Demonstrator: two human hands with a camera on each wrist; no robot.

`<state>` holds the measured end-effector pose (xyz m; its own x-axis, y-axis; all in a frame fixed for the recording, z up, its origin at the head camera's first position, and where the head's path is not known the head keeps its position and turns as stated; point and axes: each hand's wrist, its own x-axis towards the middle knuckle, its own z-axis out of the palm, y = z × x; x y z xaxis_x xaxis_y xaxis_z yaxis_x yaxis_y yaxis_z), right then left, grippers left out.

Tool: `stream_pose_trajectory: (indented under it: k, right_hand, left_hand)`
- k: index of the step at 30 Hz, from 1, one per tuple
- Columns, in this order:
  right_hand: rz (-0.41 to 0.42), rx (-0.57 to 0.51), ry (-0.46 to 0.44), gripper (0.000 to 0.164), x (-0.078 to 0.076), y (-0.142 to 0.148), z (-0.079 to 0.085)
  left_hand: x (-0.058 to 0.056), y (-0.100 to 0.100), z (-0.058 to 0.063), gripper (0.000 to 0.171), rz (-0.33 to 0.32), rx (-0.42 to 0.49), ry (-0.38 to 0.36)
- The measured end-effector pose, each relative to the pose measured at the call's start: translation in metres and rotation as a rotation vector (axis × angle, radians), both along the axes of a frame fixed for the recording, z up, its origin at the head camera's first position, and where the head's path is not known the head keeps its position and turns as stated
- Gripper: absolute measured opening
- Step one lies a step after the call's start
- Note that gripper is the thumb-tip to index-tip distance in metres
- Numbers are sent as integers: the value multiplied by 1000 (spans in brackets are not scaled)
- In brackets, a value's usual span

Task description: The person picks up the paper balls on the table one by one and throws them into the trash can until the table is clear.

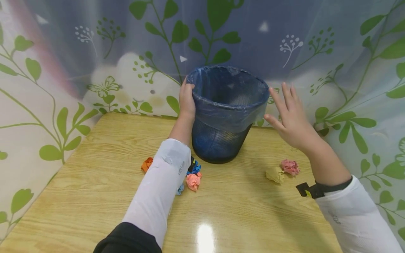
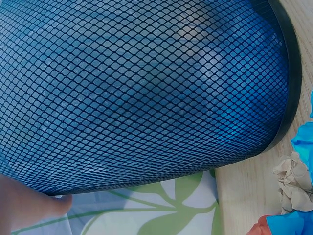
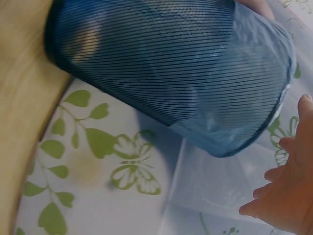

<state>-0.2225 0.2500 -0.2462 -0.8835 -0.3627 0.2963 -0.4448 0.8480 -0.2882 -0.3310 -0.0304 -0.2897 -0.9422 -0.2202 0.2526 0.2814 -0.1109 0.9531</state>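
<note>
A dark mesh wastebasket [image 1: 218, 140] stands at the back of the table, lined with a translucent blue bag [image 1: 231, 116] folded over its rim. My left hand [image 1: 187, 100] holds the basket's rim on the left side; in the left wrist view a fingertip [image 2: 54, 208] shows beside the mesh [image 2: 146, 98]. On the other side, my right hand [image 1: 291, 119] is raised with fingers spread, fingertips near the rim and nothing held. The right wrist view shows that hand [image 3: 288, 186] apart from the bag's folded edge [image 3: 254, 112].
Near the left forearm lie crumpled papers: orange [image 1: 147, 164], blue [image 1: 194, 168], salmon [image 1: 193, 181] and light blue [image 1: 180, 190]. Yellow [image 1: 274, 174] and pink [image 1: 290, 167] ones lie at the right. A leaf-patterned curtain [image 1: 142, 88] hangs behind the wooden table [image 1: 240, 211].
</note>
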Motion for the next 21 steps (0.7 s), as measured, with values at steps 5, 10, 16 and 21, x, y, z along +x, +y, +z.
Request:
stream_pose_trajectory:
  k: [5, 10, 16, 21]
  right_hand:
    - [-16, -31, -22, 75, 3, 7, -15]
    - [-6, -65, -71, 74, 5, 13, -33]
    - [-41, -8, -195, 77, 8, 17, -59]
    - [-24, 25, -244, 79, 12, 23, -80]
  left_hand:
    - [0, 0, 0, 64, 3, -2, 5]
    - [-1, 1, 0, 63, -1, 3, 25]
    - [-1, 2, -2, 63, 17, 14, 31]
    - [-1, 2, -1, 63, 15, 21, 41]
